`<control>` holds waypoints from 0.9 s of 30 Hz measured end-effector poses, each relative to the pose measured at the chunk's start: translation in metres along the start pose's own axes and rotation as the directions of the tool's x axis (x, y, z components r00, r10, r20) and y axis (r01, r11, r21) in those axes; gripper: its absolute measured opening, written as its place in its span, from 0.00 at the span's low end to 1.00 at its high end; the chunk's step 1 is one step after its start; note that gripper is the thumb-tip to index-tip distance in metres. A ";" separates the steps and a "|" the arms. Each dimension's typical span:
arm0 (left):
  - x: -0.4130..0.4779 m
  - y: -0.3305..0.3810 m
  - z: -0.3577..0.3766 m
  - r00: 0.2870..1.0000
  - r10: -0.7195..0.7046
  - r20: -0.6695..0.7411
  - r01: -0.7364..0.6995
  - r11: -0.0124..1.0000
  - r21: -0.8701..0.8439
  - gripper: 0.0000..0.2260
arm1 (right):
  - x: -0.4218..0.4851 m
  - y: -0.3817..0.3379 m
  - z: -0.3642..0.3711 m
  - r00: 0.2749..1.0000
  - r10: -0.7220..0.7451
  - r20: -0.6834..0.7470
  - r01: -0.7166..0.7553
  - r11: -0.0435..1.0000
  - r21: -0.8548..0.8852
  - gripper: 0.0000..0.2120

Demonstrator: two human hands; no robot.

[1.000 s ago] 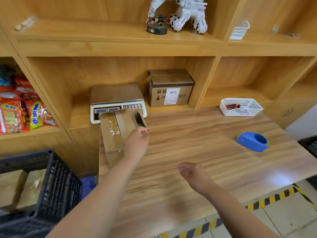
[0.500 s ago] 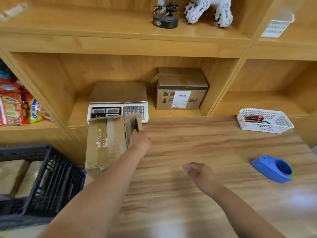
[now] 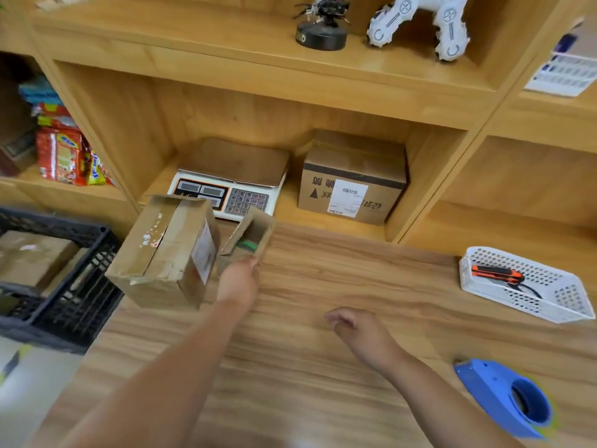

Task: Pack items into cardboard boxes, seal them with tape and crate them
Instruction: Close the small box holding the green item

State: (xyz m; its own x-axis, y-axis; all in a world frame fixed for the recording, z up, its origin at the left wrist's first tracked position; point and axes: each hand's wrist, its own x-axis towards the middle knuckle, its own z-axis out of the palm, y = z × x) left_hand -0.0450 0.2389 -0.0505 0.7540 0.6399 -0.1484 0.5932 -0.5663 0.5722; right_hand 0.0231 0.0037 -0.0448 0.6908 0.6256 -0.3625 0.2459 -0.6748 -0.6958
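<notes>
My left hand (image 3: 238, 281) grips a worn cardboard box (image 3: 168, 250) at its open end, holding it tilted above the left part of the wooden table (image 3: 323, 367). One flap (image 3: 250, 232) stands open and something green shows inside. My right hand (image 3: 358, 331) hovers over the table's middle with fingers loosely curled and nothing in it. A blue tape dispenser (image 3: 507, 396) lies at the table's right front. A black crate (image 3: 64, 273) with cardboard boxes inside stands to the left of the table.
A weighing scale (image 3: 226, 185) and a sealed labelled box (image 3: 353, 182) sit in the shelf recess behind the table. A white basket (image 3: 523, 282) with an orange cutter lies at right. Snack packets (image 3: 68, 156) fill the left shelf. Robot models stand on the top shelf.
My left hand has lifted and turned the box, so its side and open flap now show. The view has shifted left and closer. My right hand has stayed over the table.
</notes>
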 end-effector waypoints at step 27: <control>-0.128 0.049 0.061 0.985 0.167 0.034 -0.160 0.976 -0.146 0.06 | -0.040 0.062 -0.026 0.968 0.133 -0.213 -0.123 0.991 0.059 0.07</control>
State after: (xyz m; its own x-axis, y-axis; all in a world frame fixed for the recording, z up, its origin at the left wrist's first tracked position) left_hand -0.0955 0.0972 -0.0530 0.8514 0.5187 -0.0779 0.4170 -0.5793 0.7003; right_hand 0.0284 -0.0738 -0.0570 0.8463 0.4322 -0.3113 0.1183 -0.7224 -0.6813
